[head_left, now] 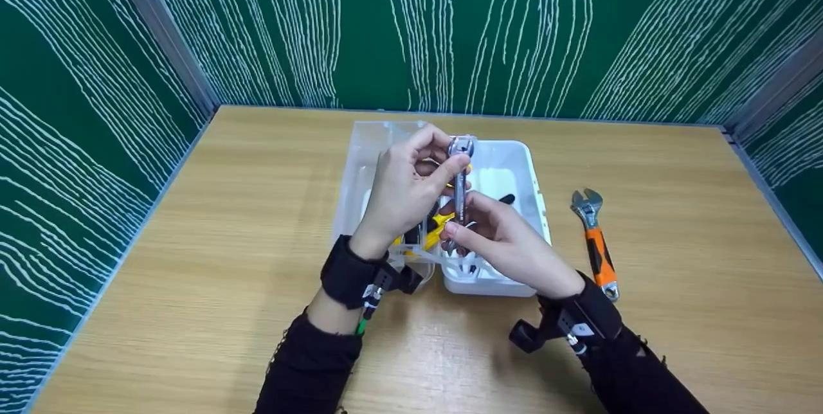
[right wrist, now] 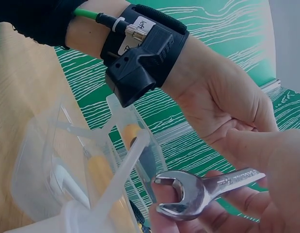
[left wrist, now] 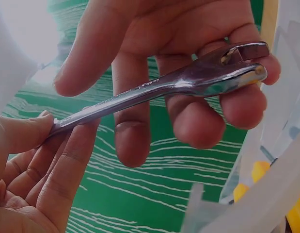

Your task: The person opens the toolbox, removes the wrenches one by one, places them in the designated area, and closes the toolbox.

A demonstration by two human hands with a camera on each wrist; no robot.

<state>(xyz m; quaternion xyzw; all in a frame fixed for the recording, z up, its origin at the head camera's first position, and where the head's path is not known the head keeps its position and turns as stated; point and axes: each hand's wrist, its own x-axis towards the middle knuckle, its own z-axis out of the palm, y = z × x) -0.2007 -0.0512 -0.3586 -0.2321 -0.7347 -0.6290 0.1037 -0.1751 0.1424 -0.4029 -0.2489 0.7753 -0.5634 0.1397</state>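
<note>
A shiny steel open-end wrench (head_left: 460, 192) is held upright over the boxes. My left hand (head_left: 402, 192) pinches its upper end between thumb and fingers, covering part of it. Close to the lower end, my right hand (head_left: 511, 243) has its fingers loosely bent behind the wrench. In the left wrist view, the right thumb stands apart from the shaft, and the fingertips (left wrist: 198, 126) lie behind it near the forked end. The right wrist view shows that forked end (right wrist: 188, 194) up close, with part of the shaft behind the right hand.
Below the hands, a clear plastic case (head_left: 350, 170) holds yellow-and-black tools. A white box (head_left: 530, 176) adjoins its right side, with a dark-tipped item inside. To the right, an adjustable wrench (head_left: 598, 253) with an orange-and-black handle lies on the wooden table (head_left: 257, 208). Green panels (head_left: 366, 28) enclose the table.
</note>
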